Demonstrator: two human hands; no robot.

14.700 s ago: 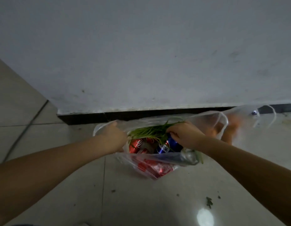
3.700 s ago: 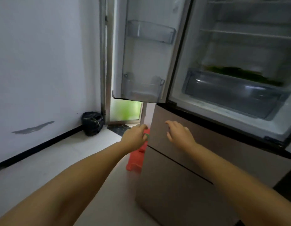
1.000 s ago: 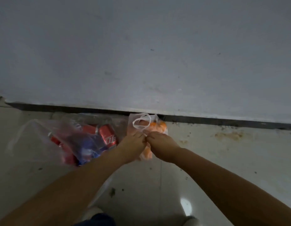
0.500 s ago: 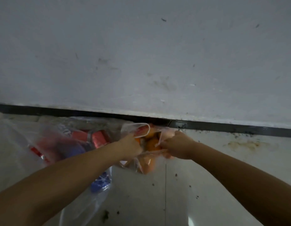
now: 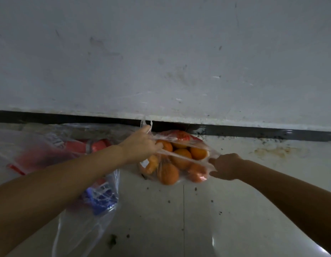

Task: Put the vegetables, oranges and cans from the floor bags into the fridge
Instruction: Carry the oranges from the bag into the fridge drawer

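Note:
A clear plastic bag of several oranges sits on the floor against the wall. My left hand grips the bag's left handle and rim. My right hand pinches the right rim, and the mouth is stretched wide between them. To the left lies a larger clear bag holding red cans and a blue can, partly hidden by my left forearm. No fridge is in view.
A white wall with a black skirting strip runs across right behind the bags. The tiled floor carries dark crumbs and a green leaf scrap near the bottom.
My hands have moved apart, pulling the orange bag's mouth open. The right hand went rightward with the rim, and the oranges show more plainly.

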